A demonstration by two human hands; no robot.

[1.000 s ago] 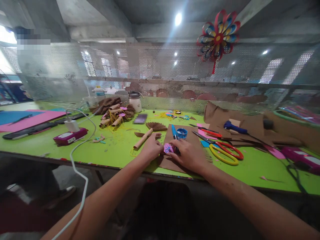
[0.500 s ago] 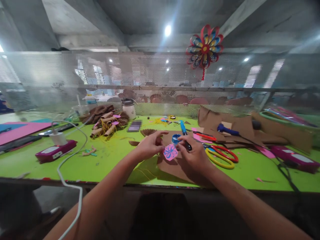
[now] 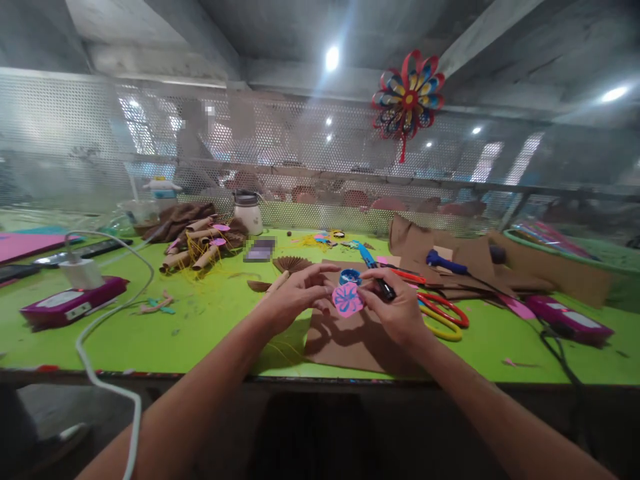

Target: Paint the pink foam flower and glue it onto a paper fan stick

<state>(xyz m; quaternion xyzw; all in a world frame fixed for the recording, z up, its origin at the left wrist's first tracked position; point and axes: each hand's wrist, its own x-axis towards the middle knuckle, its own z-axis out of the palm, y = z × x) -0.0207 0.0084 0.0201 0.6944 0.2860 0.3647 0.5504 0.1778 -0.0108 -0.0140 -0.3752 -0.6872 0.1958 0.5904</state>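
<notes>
A small pink paper piece (image 3: 347, 299) with a blue petal pattern is held up between my hands. My left hand (image 3: 297, 297) pinches its left edge, thumb in front and index finger arched above. On the opposite edge, the thumb and fingertips of my right hand (image 3: 400, 307) grip the paper. A blue and black pen-like tool (image 3: 384, 289) also rests in my right hand, slanting up and left. Just behind the paper is a round blue container or roll (image 3: 350, 276); which one, I cannot tell. Brown cardboard (image 3: 345, 350) lies beneath my hands.
Red-handled scissors (image 3: 447, 308) and yellow-handled scissors (image 3: 443, 328) lie right of my right hand. A blue glue gun (image 3: 445, 261) sits on brown paper. Cardboard tubes (image 3: 200, 243), a pleated brown fan (image 3: 293, 265), a jar (image 3: 248, 217) and a purple power strip (image 3: 75, 301) with white cable stand leftward.
The view has swung slightly right, so the table items sit farther left. The pink paper has tilted a little and stays between both hands. The pen-like tool remains in my right hand.
</notes>
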